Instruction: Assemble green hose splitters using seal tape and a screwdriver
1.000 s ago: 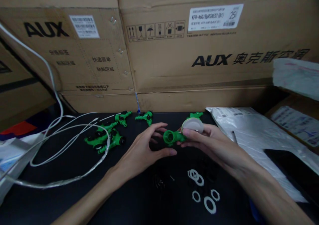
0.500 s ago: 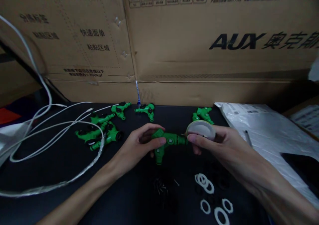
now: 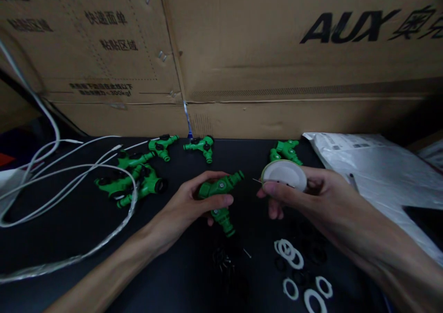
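Observation:
My left hand (image 3: pixel 197 200) is closed around a green Y-shaped hose connector (image 3: pixel 221 183), its two narrow ends pointing to the right and downward. Between the thumb and fingers of my right hand (image 3: pixel 294 195) is a shallow round white dish (image 3: pixel 284 172) with a yellowish rim. Small dark specks lie in the dish. A thin metal pin (image 3: pixel 256 180) sticks out leftward by the right fingertips; its other end is hidden. The connector and the dish are apart.
More green connectors (image 3: pixel 147 186) lie at left and along the back, one group (image 3: pixel 285 150) behind the dish. White rings (image 3: pixel 290 289), dark rings and small screws (image 3: pixel 224 260) lie in front. White cables (image 3: pixel 129 211) loop at left; a cardboard box (image 3: pixel 242 50) stands behind; a plastic mailer (image 3: pixel 363 165) lies right.
The connector has turned in my left hand, its right end now tilting upward. My right hand has drawn away to the right with the dish, widening the gap. The camera view has tipped down slightly.

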Motion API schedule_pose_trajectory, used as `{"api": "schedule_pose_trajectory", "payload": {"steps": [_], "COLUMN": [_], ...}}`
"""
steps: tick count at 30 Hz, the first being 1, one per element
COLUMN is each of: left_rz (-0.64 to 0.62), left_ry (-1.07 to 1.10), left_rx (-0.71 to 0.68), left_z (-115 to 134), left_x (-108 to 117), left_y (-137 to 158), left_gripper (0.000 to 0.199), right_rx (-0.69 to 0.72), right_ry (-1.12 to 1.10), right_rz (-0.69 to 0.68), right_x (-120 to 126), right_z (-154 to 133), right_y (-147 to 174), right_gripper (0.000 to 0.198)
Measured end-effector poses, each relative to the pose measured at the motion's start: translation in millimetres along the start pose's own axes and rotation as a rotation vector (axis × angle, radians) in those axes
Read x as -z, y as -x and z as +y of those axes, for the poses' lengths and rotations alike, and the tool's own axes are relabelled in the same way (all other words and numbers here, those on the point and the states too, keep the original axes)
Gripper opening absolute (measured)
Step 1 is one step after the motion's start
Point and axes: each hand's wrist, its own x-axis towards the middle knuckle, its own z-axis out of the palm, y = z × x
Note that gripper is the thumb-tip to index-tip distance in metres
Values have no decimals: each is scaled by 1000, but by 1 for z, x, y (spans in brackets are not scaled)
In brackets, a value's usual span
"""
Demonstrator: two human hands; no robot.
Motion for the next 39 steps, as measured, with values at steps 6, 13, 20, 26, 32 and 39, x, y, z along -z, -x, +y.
{"api": "schedule_pose_trajectory", "payload": {"steps": [6,13,20,26,32,39], "left_rz": [78,133,172,190,104,-13], "left_ry": [-11,-192,-323,-472,-183,302], "left_rx": [-85,-264,-406,-537,-530,-389], "left_z": [-1,0,-3,-2,-4,-9], "left_x": [-5,-8,-10,-8,-11,-19], "left_y": [1,5,9,13,16,13], "left_gripper": [42,29,30,16,17,11], "right_rx": [-3,42,26,0,-43,-81], "right_ry": [75,-118,-160,-79,-45,-158], "right_rz": [-3,-69,-22,-33,-9,-47], "right_x": [-3,-11,-15,-15,-23,-35], "right_z": [1,4,-2,-2,1,5], "right_y": [3,6,5,7,10,7], "right_gripper": [29,25,23,22,22,32]}}
